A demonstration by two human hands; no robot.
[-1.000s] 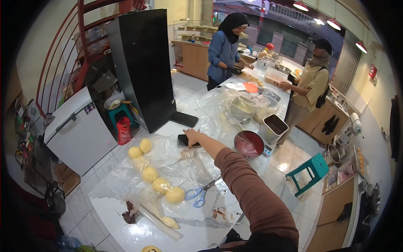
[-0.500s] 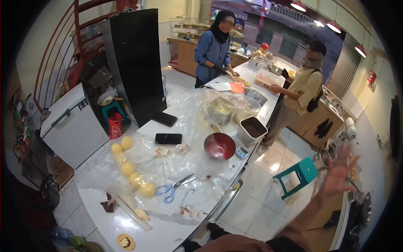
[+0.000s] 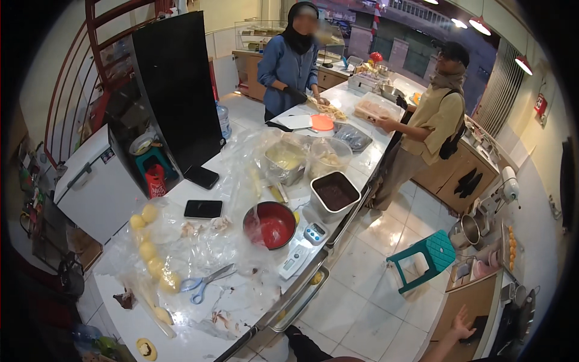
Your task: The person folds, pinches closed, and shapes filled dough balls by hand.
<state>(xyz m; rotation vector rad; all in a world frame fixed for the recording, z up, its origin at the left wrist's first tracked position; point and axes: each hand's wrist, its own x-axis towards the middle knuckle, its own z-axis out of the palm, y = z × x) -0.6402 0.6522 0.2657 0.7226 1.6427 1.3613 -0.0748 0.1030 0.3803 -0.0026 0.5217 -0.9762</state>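
While the right hand [image 3: 462, 326] hovers with its fingers parted around bare air, the teal plastic stool [image 3: 439, 252] stands up and to its left, and a wood-toned cabinet [image 3: 479, 294] shows just behind it. Well left of the grip, on the white table [image 3: 196, 347], a pale rectangular tub [image 3: 336, 192] holds something dark brown. Just left of that sits a dark-rimmed bowl [image 3: 274, 225], its inside glossy red, with clear plastic film [image 3: 205, 246] lapping its near-left side. Beyond them from the hand, a clear round tub [image 3: 330, 159] contains pale lumps. Farthest left, smooth yellow balls [image 3: 170, 281] run in a row under crinkled film, near scissors [image 3: 208, 282] with looped blue handles. The hand's fingers bend loosely, its bare forearm [image 3: 443, 348] slanting up from the lower edge.
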